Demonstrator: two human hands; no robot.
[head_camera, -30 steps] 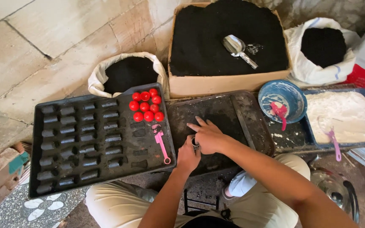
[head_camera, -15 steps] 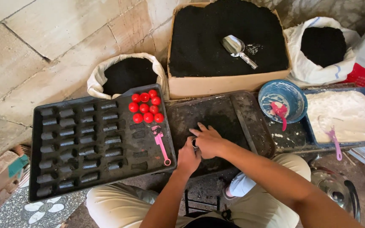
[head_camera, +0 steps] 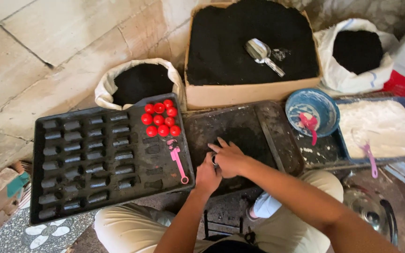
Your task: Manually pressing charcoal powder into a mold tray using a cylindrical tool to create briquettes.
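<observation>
My left hand (head_camera: 206, 175) and my right hand (head_camera: 228, 157) meet over a dark work tray (head_camera: 277, 140) smeared with black powder. Between them I hold a small metal cylinder-like piece (head_camera: 214, 162); most of it is hidden by my fingers. The right hand lies on top with fingers spread, the left curls around from below. To the left sits a black tray (head_camera: 165, 180) with rows of dark moulded pieces (head_camera: 80, 159), a cluster of red caps (head_camera: 161, 119) and a pink tool (head_camera: 178, 159).
A cardboard box of black powder (head_camera: 249, 42) holds a metal scoop (head_camera: 262, 54). Sacks of black powder stand at left (head_camera: 139, 82) and right (head_camera: 355, 49). A blue bowl (head_camera: 322, 100) with a pink brush, and a blue tray of white powder (head_camera: 376, 129) lie at right.
My hands have stayed pressed together over the dark tray, with only slight shifts of the fingers. Nothing else has moved.
</observation>
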